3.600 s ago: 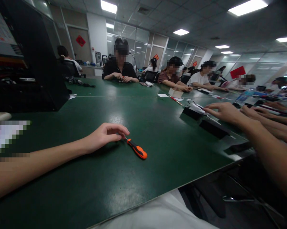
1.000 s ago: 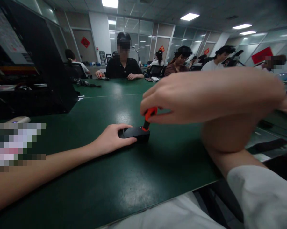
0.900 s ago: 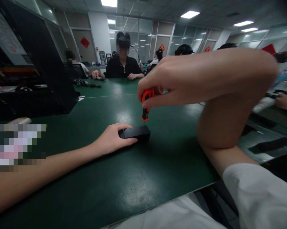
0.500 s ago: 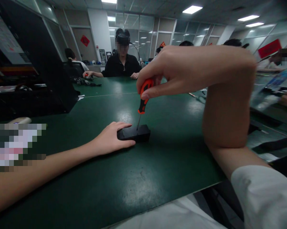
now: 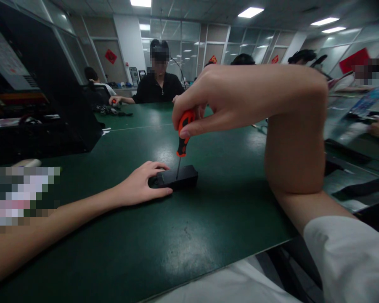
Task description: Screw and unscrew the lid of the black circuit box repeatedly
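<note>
Screwdriver [image 5: 181, 147] pinched in right hand [image 5: 213, 97], tip on black box [image 5: 186, 178].
Left hand [image 5: 141, 184] at nine o'clock, its grip clasping the box.

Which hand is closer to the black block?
Left: the left hand is around one end of the black block; the right hand is higher, above it, gripping a screwdriver.

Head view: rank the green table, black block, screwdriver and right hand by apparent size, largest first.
1. Green table
2. Right hand
3. Black block and screwdriver, too close to rank: the block looks thicker, the partly hidden screwdriver longer.
</note>
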Demonstrator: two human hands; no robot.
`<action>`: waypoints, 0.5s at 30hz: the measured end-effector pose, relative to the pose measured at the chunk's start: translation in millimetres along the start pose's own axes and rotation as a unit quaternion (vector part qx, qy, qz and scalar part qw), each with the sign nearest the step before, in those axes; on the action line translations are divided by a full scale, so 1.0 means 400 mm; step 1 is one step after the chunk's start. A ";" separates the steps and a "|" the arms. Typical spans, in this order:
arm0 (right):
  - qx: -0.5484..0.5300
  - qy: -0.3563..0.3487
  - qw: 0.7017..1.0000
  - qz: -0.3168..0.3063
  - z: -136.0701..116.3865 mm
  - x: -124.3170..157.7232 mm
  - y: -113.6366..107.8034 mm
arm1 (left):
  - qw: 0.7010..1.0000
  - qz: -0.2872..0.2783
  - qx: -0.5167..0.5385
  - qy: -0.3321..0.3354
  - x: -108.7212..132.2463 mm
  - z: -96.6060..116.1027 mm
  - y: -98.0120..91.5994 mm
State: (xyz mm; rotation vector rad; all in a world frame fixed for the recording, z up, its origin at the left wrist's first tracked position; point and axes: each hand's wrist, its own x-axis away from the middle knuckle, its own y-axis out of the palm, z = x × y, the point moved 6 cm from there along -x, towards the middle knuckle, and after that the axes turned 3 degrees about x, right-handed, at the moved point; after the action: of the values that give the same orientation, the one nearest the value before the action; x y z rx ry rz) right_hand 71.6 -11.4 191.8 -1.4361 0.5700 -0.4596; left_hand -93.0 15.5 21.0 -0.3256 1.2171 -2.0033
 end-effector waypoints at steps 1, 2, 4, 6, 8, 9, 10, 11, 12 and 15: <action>-0.007 0.003 1.000 -0.001 0.001 -0.001 0.001 | 1.000 -0.001 -0.004 0.001 0.000 0.000 0.000; -0.011 0.003 1.000 -0.001 0.002 -0.003 0.002 | 1.000 -0.001 -0.007 0.002 -0.001 0.001 0.001; -0.012 0.002 1.000 0.000 0.005 -0.008 0.002 | 1.000 0.001 -0.009 0.004 -0.001 0.002 0.000; -0.012 0.006 1.000 -0.004 0.009 -0.012 0.002 | 1.000 0.003 -0.005 0.005 -0.001 0.002 0.000; -0.013 0.008 1.000 -0.006 0.010 -0.016 0.001 | 1.000 0.006 -0.003 0.005 -0.001 0.002 -0.001; -0.014 0.008 1.000 -0.006 0.010 -0.018 -0.001 | 1.000 0.005 -0.003 0.005 -0.001 0.002 -0.001; -0.015 0.008 1.000 -0.005 0.010 -0.020 -0.002 | 1.000 0.005 -0.005 0.005 -0.001 0.002 0.000; -0.015 0.009 1.000 -0.003 0.010 -0.021 -0.003 | 1.000 0.003 -0.006 0.005 -0.001 0.002 0.001; -0.012 0.010 1.000 -0.002 0.011 -0.021 -0.004 | 1.000 0.002 -0.008 0.005 -0.001 0.003 0.001; 0.009 0.007 1.000 0.000 0.012 -0.021 -0.003 | 1.000 -0.001 -0.011 0.007 -0.002 0.004 0.002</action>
State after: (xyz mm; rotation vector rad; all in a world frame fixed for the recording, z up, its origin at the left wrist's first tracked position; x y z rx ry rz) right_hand 67.8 -2.5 193.9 -1.4162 0.5747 -0.4746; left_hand -91.0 14.7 21.3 -0.3255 1.2486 -1.9986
